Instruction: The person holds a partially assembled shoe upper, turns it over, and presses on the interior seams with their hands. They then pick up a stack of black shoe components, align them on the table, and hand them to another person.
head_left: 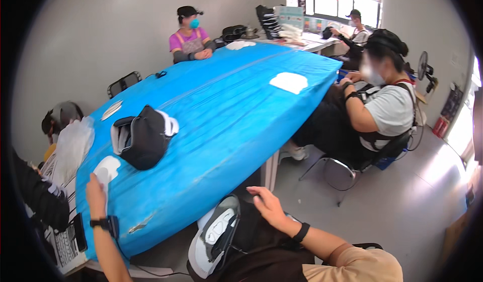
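At the table's left end, my left hand (95,197) grips the edge of a flat white cut-out piece (106,170) with rounded lobes. My right hand (270,209) hovers over my lap with its fingers stretched out and holds nothing. Just left of it, a curved grey and black piece (216,236) with a white shaped insert rests on my lap; I cannot make out its kind. Beyond my left hand, a bulky black padded item (146,138) with white edges sits on the blue table cover (211,126).
More white pieces (289,83) lie on the cover. A seated co-worker (387,106) is at the right, another person (190,40) across the table. A phone (79,231) and a plastic bag (74,143) are at the left. A chair (338,173) and fan (425,70) stand right.
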Action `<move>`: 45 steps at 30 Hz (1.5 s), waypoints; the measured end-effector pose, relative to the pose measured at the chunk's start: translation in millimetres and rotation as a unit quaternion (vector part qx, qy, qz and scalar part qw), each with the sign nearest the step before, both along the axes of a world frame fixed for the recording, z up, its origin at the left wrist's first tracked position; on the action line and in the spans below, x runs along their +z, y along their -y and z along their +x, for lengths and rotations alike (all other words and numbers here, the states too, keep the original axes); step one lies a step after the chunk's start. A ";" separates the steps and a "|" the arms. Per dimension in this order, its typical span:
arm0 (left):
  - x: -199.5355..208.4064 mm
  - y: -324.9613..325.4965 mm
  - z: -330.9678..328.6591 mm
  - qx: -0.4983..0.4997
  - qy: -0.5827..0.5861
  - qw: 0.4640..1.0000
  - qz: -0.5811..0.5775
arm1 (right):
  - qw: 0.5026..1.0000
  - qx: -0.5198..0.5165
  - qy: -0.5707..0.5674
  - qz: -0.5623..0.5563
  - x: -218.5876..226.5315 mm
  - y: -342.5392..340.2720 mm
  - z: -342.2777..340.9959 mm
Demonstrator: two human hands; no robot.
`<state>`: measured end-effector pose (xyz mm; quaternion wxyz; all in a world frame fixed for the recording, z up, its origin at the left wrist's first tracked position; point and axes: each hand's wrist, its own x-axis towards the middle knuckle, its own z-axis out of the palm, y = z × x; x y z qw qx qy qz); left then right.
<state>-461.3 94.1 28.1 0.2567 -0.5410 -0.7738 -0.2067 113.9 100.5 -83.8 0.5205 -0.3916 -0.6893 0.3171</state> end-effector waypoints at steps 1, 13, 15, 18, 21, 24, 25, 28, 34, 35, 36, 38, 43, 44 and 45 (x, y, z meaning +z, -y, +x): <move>9.9 4.3 24.1 -0.016 0.012 0.999 0.024 | 0.999 -0.016 0.015 0.030 9.8 2.3 1.7; -21.9 137.2 361.2 -0.401 0.621 0.671 -0.053 | 0.964 0.211 0.155 0.038 30.1 51.9 -66.9; -30.7 132.2 363.3 -0.421 0.623 0.658 -0.040 | 0.949 0.312 -0.006 -0.046 44.9 64.6 -59.7; -40.9 131.0 363.4 -0.381 0.642 0.663 0.052 | 0.929 0.370 -0.013 -0.012 53.3 64.8 -57.7; -37.3 128.5 344.1 -0.384 0.654 0.651 -0.009 | 0.906 0.422 -0.007 -0.046 61.5 74.1 -55.3; -24.1 128.4 341.3 -0.411 0.684 0.602 -0.046 | 0.865 0.477 -0.084 -0.131 60.5 69.4 -58.2; -21.1 127.2 341.9 -0.422 0.695 0.579 -0.060 | 0.865 0.477 -0.084 -0.130 56.9 68.2 -59.5; -14.7 121.2 340.2 -0.461 0.731 0.494 -0.101 | 0.871 0.455 -0.119 -0.144 62.2 69.1 -53.1; -4.6 117.3 349.2 -0.586 0.739 0.212 -0.257 | 0.868 0.431 -0.208 -0.128 37.1 61.7 -72.6; -7.3 124.0 353.7 -0.584 0.739 0.214 -0.257 | 0.888 0.410 -0.188 -0.088 31.1 57.1 -76.3; -14.4 133.0 363.5 -0.464 0.786 0.363 -0.186 | 0.906 0.386 -0.166 -0.049 27.1 53.9 -78.5; -31.9 133.6 361.2 -0.324 0.797 0.498 -0.108 | 0.904 0.367 -0.203 -0.082 34.0 56.5 -74.8; -28.8 147.9 383.1 -0.474 0.694 0.541 0.020 | 0.889 0.279 -0.328 -0.155 39.4 50.5 -65.5; -49.1 138.8 364.1 -0.547 0.619 0.561 0.056 | 0.889 0.280 -0.328 -0.154 34.9 49.4 -67.2; -46.3 140.7 363.3 -0.546 0.619 0.561 0.055 | 0.879 0.278 -0.344 -0.180 37.1 51.3 -64.9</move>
